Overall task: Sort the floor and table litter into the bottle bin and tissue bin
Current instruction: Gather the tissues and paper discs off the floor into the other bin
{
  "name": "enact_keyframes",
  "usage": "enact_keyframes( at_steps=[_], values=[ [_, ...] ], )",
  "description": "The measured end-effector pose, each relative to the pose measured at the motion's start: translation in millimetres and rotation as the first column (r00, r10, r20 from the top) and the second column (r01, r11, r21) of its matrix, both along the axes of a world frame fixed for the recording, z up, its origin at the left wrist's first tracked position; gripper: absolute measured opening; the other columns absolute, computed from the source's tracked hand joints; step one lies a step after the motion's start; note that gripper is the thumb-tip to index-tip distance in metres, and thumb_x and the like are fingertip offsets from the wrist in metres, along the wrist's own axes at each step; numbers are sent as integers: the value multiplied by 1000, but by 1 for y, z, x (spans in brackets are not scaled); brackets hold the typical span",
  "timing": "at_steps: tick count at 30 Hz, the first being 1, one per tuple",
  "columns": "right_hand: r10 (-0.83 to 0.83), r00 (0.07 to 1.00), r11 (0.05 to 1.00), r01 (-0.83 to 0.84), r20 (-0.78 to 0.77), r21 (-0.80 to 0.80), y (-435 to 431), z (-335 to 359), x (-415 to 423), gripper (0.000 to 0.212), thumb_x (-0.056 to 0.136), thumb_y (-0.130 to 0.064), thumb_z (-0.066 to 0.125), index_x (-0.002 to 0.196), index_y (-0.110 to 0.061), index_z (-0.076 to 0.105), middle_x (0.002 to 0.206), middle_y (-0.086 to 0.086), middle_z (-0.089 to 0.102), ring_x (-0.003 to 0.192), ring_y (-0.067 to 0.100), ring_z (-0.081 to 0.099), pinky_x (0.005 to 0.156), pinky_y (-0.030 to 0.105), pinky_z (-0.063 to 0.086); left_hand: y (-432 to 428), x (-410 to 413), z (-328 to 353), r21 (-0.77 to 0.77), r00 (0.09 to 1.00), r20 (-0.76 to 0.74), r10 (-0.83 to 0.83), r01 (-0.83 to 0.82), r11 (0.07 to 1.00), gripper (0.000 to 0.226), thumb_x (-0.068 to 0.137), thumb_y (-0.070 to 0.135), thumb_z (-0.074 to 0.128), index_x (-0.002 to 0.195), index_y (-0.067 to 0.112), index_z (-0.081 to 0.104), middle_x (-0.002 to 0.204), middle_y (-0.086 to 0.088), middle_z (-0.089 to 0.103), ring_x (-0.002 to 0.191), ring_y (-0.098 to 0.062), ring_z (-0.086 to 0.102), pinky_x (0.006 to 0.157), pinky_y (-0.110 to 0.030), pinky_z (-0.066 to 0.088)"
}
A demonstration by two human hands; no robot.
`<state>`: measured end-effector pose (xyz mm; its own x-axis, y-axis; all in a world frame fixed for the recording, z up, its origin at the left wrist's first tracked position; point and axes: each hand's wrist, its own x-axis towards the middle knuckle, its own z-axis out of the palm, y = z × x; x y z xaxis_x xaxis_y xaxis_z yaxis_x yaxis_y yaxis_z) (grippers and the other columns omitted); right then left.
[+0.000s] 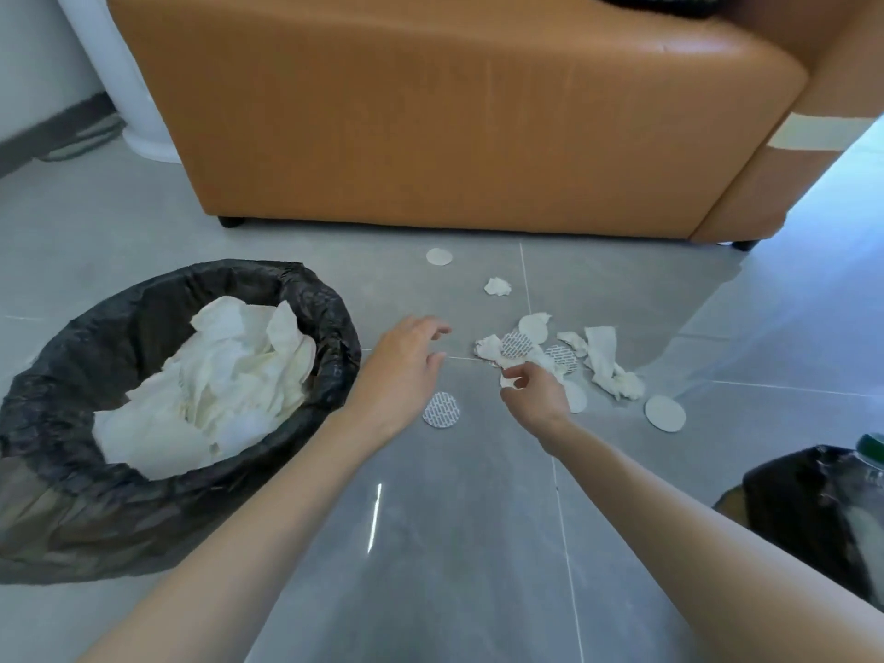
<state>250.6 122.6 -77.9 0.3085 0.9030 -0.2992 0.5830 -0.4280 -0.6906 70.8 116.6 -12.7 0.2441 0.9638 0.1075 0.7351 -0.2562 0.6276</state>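
Nearest, at the right edge, the bottle bin holds a green-capped bottle. On the left stands the black-lined tissue bin, heaped with tissues.

Both forearms stretch forward low over the floor. A patterned disc lies between the wrists. The left hand hovers palm down, fingers loosely spread and holding nothing, just short of the pile. The right hand is curled at the pile's near edge, thumb and forefinger pinching a white scrap.

The step in hand looks like gathering floor tissue. Next, the scrap needs lifting clear and carrying left across to the tissue bin, while the left hand could close on the crumpled pieces ahead of it.

The pile mixes tissues with round discs, and a plain disc lies to its right. Beyond lie a small wad and another disc, before the sofa.
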Motion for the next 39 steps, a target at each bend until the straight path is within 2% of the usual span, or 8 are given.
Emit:
enact_keyframes(
  at_steps=[3, 7, 12, 19, 22, 26, 32, 39],
  values=[
    [6, 995, 998, 0, 96, -59, 1, -17, 29, 39, 86, -12, 54, 124, -17, 57, 127, 12, 51, 115, 30, 51, 94, 32, 43, 13, 12, -30, -123, 998, -62, -16, 8, 992, 35, 94, 13, 51, 129, 17, 51, 127, -5, 53, 111, -20, 53, 93, -26, 37],
    [81, 980, 989, -55, 182, -141, 13, -34, 61, 50, 86, -17, 54, 135, -25, 46, 136, 10, 42, 119, 30, 49, 105, 36, 38, 30, 24, -74, -256, 990, -122, -72, 39, 966, 40, 93, 17, 52, 133, 16, 48, 133, -5, 50, 118, -21, 50, 95, -24, 34],
    [192, 944, 974, -150, 268, -171, 38, -55, 69, 59, 87, -21, 53, 142, -31, 37, 153, 5, 25, 135, 35, 25, 109, 36, 26, 44, 31, -124, -381, 968, -215, -132, 41, 924, 50, 93, 20, 54, 140, 17, 40, 144, -6, 40, 132, -25, 38, 110, -30, 29],
    [377, 869, 916, -298, 321, -269, 70, -70, 58, 63, 90, -28, 54, 146, -31, 27, 159, 0, 9, 143, 36, 5, 108, 48, 29, 52, 29, -158, -407, 925, -309, -221, 81, 910, 56, 94, 24, 51, 146, 28, 29, 156, 3, 16, 138, -26, 22, 112, -37, 28],
    [387, 863, 912, -308, 325, -271, 65, -79, 57, 62, 88, -28, 56, 144, -27, 32, 153, 3, 22, 139, 34, 15, 105, 46, 34, 51, 30, -160, -400, 908, -349, -233, 81, 913, 54, 95, 25, 48, 145, 34, 29, 156, 8, 14, 141, -24, 16, 110, -37, 29],
    [374, 824, 926, -354, 427, -129, 40, -88, 52, 50, 88, -28, 55, 137, -25, 45, 136, 4, 42, 124, 28, 34, 97, 40, 40, 45, 29, -161, -323, 926, -320, -201, 92, 942, 49, 93, 21, 53, 139, 33, 41, 147, 8, 29, 131, -20, 28, 101, -29, 33],
    [411, 806, 903, -424, 427, -69, 13, -90, 42, 39, 89, -24, 54, 129, -20, 55, 126, 0, 50, 119, 22, 42, 89, 28, 38, 41, 28, -160, -355, 962, -234, -144, 53, 933, 47, 79, 16, 68, 121, 27, 52, 122, 5, 39, 115, -19, 38, 95, -29, 40],
    [380, 908, 924, -382, 178, -27, 7, -87, 40, 19, 87, -15, 57, 98, -18, 72, 108, -1, 63, 96, 16, 58, 81, 25, 43, 35, 19, -162, -425, 983, -179, -45, -36, 904, 48, 70, 18, 76, 111, 22, 52, 110, -1, 47, 104, -22, 53, 85, -26, 40]
  ],
)
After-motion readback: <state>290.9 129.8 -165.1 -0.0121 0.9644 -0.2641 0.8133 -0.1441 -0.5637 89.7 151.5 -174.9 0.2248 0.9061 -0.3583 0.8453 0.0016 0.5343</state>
